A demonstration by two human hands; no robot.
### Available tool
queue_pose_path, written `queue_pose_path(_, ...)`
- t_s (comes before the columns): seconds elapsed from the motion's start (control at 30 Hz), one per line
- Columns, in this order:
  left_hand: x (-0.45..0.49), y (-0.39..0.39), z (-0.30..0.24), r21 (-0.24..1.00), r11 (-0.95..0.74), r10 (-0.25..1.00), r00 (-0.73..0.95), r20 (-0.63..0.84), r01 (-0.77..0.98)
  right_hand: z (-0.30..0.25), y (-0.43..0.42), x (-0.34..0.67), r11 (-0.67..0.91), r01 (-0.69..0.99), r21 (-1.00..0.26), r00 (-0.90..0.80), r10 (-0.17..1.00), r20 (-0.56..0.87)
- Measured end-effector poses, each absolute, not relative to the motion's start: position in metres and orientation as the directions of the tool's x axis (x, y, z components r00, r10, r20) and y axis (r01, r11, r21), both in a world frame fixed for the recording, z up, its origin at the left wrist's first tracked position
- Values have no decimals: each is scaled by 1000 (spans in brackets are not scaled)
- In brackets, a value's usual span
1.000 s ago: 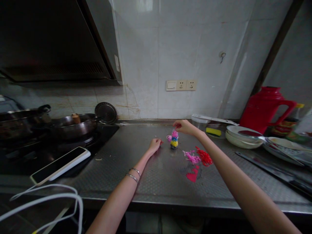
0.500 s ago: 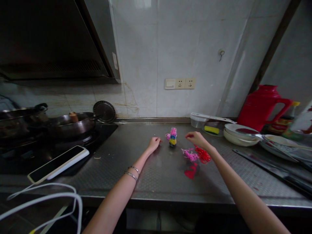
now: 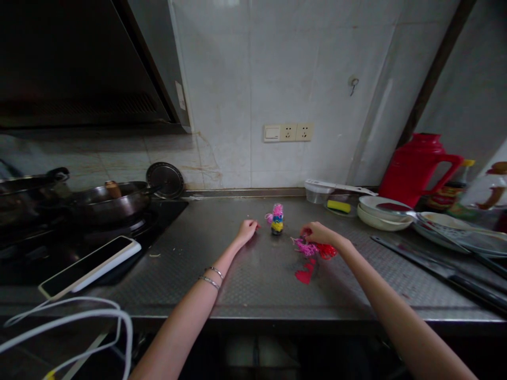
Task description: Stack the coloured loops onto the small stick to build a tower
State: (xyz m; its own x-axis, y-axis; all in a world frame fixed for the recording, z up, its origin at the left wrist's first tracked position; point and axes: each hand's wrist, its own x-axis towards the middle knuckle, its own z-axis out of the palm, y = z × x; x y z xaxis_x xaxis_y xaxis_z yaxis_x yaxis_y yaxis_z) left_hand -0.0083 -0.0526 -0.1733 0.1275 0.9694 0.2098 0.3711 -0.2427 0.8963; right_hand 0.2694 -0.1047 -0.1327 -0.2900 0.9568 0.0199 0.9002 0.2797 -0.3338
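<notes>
My left hand (image 3: 248,230) rests on the metal counter with its fingers curled together; what they hold, if anything, is too small to make out. To its right stands a small upright object wrapped in colored bands (image 3: 278,220), dark at the bottom, then yellow, blue and pink. My right hand (image 3: 320,232) bends down with fingertips pinched at the upper edge of a pile of thin pink bands (image 3: 304,247). Whether a band is between them is hidden. Beside that pile, partly under my right hand, lies a heap of red bands (image 3: 327,252). A flat red piece (image 3: 304,273) lies nearer me.
On the left are a stove with pans (image 3: 114,199), a white-edged device (image 3: 90,266) and white cables (image 3: 119,312). Stacked bowls (image 3: 382,219), a red jug (image 3: 415,169), a yellow sponge (image 3: 338,206) and a long dark utensil (image 3: 412,258) occupy the right side.
My right hand has lowered from above the counter to the pink bands' edge. My left hand keeps its place beside the banded object. The whole view has shifted slightly.
</notes>
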Motion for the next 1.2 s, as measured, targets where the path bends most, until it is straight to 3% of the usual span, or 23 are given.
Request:
queue_pose_path(0.17,-9,-51,-174,894,-253,966,146,213,370,-125,-105,277,237,863,-445,-229,971,73)
queue_pose_path(0.3,-9,-48,-176,888,-260,964,150,218,379,-121,-111,283,145,852,-504,-214,973,-82)
queue_pose_path(0.53,-8,-44,-180,875,-281,959,151,240,394,-122,-125,280,56,884,-464,-129,983,-127)
queue_pose_path(0.83,-9,-48,-176,871,-272,961,154,228,408,-125,-122,277,-44,847,-530,-69,979,-191)
queue_pose_path(1.2,-8,-52,-173,885,-256,966,145,216,389,-125,-115,270,-32,910,-414,-69,972,-226)
